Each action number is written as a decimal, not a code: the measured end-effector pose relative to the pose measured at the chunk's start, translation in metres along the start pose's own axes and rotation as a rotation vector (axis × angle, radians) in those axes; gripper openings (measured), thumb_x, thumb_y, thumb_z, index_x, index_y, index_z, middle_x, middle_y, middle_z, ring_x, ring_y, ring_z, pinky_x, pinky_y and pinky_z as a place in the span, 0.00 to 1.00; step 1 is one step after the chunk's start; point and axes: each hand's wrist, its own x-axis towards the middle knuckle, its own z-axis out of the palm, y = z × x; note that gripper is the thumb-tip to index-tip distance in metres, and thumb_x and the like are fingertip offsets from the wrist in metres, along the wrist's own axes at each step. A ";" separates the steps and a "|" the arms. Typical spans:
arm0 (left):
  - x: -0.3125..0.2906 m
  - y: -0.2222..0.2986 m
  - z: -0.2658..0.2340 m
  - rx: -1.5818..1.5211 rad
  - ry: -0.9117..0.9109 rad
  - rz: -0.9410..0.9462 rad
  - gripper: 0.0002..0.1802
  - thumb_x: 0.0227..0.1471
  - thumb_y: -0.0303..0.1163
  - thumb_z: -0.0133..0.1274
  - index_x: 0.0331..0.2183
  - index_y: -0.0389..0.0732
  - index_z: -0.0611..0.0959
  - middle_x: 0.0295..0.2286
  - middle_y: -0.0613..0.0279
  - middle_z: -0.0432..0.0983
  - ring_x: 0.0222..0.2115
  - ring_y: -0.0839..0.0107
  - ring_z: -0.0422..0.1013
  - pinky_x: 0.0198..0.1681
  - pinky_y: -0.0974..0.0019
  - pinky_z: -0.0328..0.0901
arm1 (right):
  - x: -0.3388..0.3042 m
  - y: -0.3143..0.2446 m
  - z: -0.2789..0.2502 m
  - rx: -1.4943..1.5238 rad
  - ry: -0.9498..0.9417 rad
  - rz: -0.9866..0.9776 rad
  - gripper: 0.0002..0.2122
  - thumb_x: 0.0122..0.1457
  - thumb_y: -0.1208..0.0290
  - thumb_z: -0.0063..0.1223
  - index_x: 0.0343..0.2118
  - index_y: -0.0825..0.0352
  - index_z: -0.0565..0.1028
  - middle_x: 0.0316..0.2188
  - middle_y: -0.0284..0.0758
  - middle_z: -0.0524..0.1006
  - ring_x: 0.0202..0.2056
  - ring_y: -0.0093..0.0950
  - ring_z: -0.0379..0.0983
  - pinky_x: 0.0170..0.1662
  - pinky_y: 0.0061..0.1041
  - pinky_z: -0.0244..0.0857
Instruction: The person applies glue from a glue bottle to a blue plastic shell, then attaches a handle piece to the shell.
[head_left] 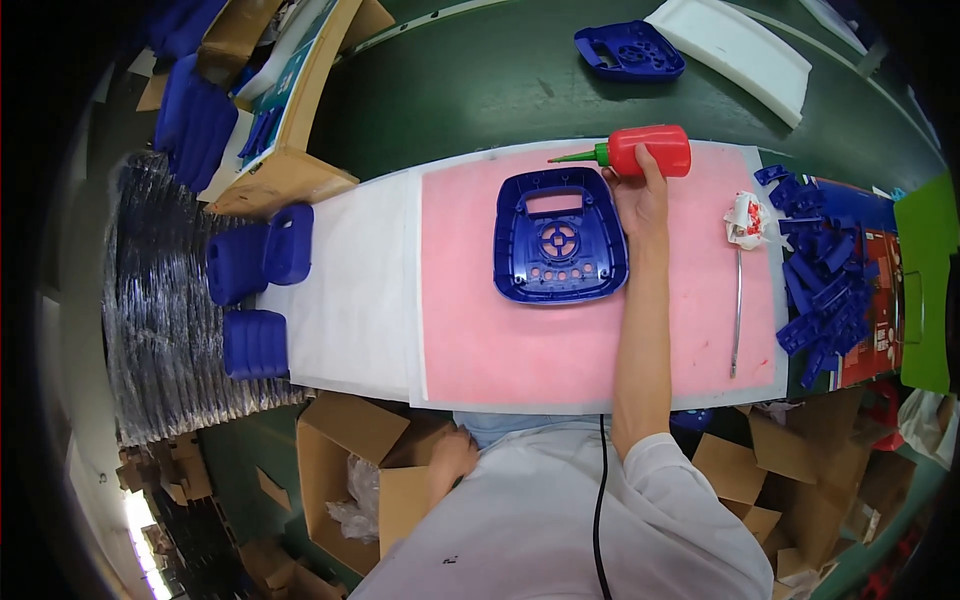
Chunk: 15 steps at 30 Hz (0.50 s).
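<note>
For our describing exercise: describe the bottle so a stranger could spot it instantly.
Find the pink mat. At its far edge, the right hand holds the bottle. Its red body and tapering green nozzle distinguish it from the nearby blue panel.

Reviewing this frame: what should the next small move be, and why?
Probably tip the red bottle so its green nozzle points down toward the blue panel. The right hand holds the bottle nearly level, nozzle pointing left near the panel's top edge; the panel lies on the pink sheet.
</note>
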 end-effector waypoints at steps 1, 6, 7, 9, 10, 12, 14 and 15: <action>-0.023 0.018 -0.035 -0.072 -0.094 0.163 0.22 0.54 0.39 0.48 0.43 0.31 0.77 0.44 0.41 0.72 0.44 0.45 0.69 0.46 0.53 0.65 | 0.001 -0.003 -0.005 -0.028 0.000 -0.021 0.18 0.53 0.68 0.61 0.45 0.62 0.70 0.38 0.35 0.74 0.37 0.30 0.72 0.37 0.30 0.67; -0.095 0.072 -0.166 -0.499 -0.132 1.027 0.13 0.54 0.33 0.47 0.34 0.34 0.81 0.30 0.51 0.77 0.32 0.56 0.74 0.36 0.60 0.68 | -0.003 0.006 0.015 -0.096 -0.051 -0.056 0.19 0.51 0.73 0.63 0.45 0.63 0.70 0.38 0.36 0.75 0.39 0.30 0.73 0.37 0.31 0.70; -0.088 0.079 -0.186 -0.552 -0.141 1.205 0.11 0.54 0.30 0.47 0.30 0.34 0.81 0.25 0.54 0.77 0.27 0.61 0.74 0.31 0.64 0.68 | -0.004 0.005 0.014 -0.095 -0.033 -0.070 0.19 0.51 0.74 0.62 0.46 0.64 0.69 0.38 0.36 0.74 0.39 0.30 0.73 0.37 0.31 0.71; -0.065 0.095 -0.207 -0.737 0.334 1.220 0.16 0.55 0.30 0.47 0.19 0.33 0.78 0.16 0.57 0.73 0.18 0.67 0.70 0.22 0.67 0.63 | -0.005 0.004 0.014 -0.099 -0.017 -0.081 0.19 0.51 0.74 0.62 0.46 0.64 0.69 0.39 0.37 0.74 0.39 0.30 0.73 0.38 0.32 0.72; -0.041 0.095 -0.220 -0.762 0.499 1.141 0.16 0.54 0.27 0.47 0.16 0.33 0.76 0.14 0.60 0.70 0.16 0.72 0.68 0.20 0.70 0.60 | -0.005 0.004 0.018 -0.107 -0.015 -0.085 0.19 0.52 0.75 0.61 0.46 0.65 0.69 0.39 0.37 0.74 0.39 0.31 0.74 0.38 0.32 0.72; 0.010 0.125 -0.253 -0.871 0.789 0.964 0.07 0.51 0.24 0.49 0.26 0.31 0.79 0.17 0.65 0.70 0.18 0.81 0.65 0.22 0.75 0.60 | -0.006 0.001 0.018 -0.135 -0.021 -0.093 0.19 0.52 0.75 0.61 0.46 0.65 0.69 0.40 0.38 0.74 0.39 0.31 0.74 0.38 0.33 0.72; 0.067 0.153 -0.273 -0.929 0.856 0.960 0.06 0.50 0.25 0.51 0.31 0.33 0.79 0.20 0.65 0.71 0.21 0.80 0.65 0.25 0.74 0.60 | -0.003 0.000 0.010 -0.170 -0.019 -0.131 0.19 0.53 0.75 0.60 0.48 0.65 0.68 0.42 0.39 0.74 0.41 0.33 0.74 0.40 0.35 0.73; 0.094 0.159 -0.278 -0.911 0.902 0.950 0.08 0.49 0.24 0.51 0.33 0.33 0.79 0.22 0.64 0.73 0.22 0.78 0.66 0.25 0.73 0.60 | -0.006 0.004 0.014 -0.156 -0.029 -0.112 0.20 0.53 0.76 0.60 0.49 0.64 0.67 0.43 0.40 0.73 0.43 0.35 0.73 0.43 0.36 0.73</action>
